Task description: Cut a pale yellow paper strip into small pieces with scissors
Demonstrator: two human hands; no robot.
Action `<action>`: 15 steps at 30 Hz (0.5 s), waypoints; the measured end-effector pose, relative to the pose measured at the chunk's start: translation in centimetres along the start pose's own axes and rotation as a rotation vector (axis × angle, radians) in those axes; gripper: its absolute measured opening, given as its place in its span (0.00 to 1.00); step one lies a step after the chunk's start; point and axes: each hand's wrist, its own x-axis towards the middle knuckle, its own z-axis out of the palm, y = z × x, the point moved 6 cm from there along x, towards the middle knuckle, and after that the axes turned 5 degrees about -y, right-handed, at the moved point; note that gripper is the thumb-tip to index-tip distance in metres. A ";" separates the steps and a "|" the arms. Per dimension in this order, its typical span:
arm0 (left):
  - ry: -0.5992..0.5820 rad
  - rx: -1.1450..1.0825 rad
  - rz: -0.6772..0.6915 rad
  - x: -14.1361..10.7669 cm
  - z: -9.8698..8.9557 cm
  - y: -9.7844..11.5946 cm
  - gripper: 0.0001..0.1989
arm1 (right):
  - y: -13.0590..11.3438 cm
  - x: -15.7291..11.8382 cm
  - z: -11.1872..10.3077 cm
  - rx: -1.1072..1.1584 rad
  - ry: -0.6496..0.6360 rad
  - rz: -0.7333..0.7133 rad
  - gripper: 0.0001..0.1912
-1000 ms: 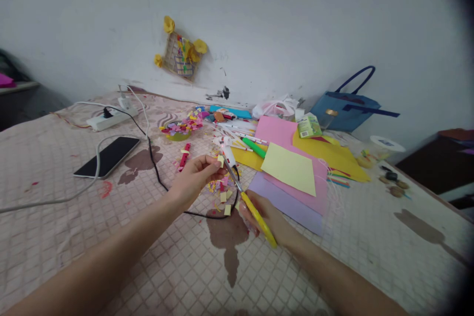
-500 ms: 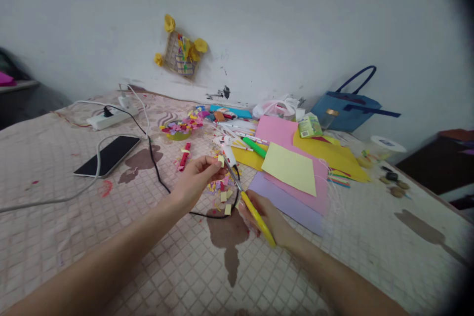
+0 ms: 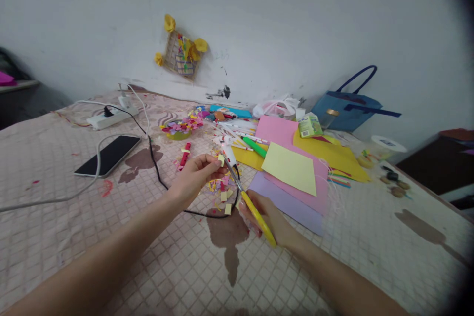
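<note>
Wall (image 3: 281, 34): pale, smudged dark low down, hung with a woven frame (image 3: 171, 54) trimmed with yellow flowers.
Tablecloth (image 3: 148, 266): light, grid-patterned, printed with brown shapes.
Left hand (image 3: 198, 177): closed at the fingertips, pinching a small pale-yellow paper piece (image 3: 221, 159) above the table.
Right hand (image 3: 267, 212): wrapped around the yellow handle of the scissors (image 3: 255, 214).
Scissors: aimed up and away, tips right at the paper piece; too small to tell whether touching or cutting.
Cut squares (image 3: 227, 209): pale yellow, lying between both hands, beside mixed coloured scraps (image 3: 221, 185).
Glue gun (image 3: 229, 155): white, just beyond the scissor tips, with a black cord (image 3: 157, 177) looping left.
Pale-yellow sheet (image 3: 291, 168): on top of pink and lilac sheets (image 3: 289, 205), near the right hand.
Phone (image 3: 111, 155): flat at the left, crossed by a white cable (image 3: 98, 160).
Blue bag (image 3: 346, 111): against the wall, far right.
</note>
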 end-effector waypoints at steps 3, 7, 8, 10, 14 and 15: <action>-0.027 0.022 -0.006 0.2 -0.2 0.0 0.08 | 0.1 0.0 -0.2 -0.003 0.023 0.014 0.15; -0.048 0.032 -0.022 0.3 -0.4 0.2 0.08 | 0.1 0.0 -0.3 0.039 0.010 0.015 0.16; -0.055 0.032 -0.027 0.3 -0.3 0.2 0.08 | 0.1 0.1 -0.3 0.046 0.005 0.016 0.16; -0.071 0.035 -0.035 0.4 -0.3 0.4 0.08 | 0.1 0.1 -0.4 0.048 0.006 0.022 0.16; -0.108 0.058 -0.030 0.6 -0.5 0.5 0.07 | 0.4 0.1 -0.4 0.037 0.014 0.056 0.15; -0.110 0.067 -0.029 0.7 -0.6 0.5 0.08 | 0.5 0.2 -0.4 0.041 0.013 0.070 0.15</action>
